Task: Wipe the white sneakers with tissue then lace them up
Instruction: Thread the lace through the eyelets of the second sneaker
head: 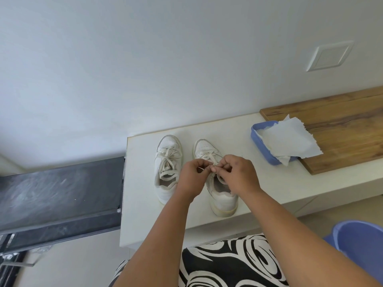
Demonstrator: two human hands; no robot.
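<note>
Head view showed both hands, left (191, 175) and right (238, 175), pinching the lace (213, 165) over the right sneaker (224, 200) near the desk's (145, 204) front edge. Even tension on both ends would probably seat the knot best; the left sneaker (167, 168) looked tied.

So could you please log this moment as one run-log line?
left hand, right hand: pinching lace | right sneaker: lacing | left sneaker: tied

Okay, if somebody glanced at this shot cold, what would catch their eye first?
Probably the two hands meeting mid-frame: the left hand and right hand both pinch the lace of the right-side white sneaker on the white tabletop. Beside it on the left stands the other sneaker, already laced. Farther right, a blue tray holds crumpled tissue.
</note>
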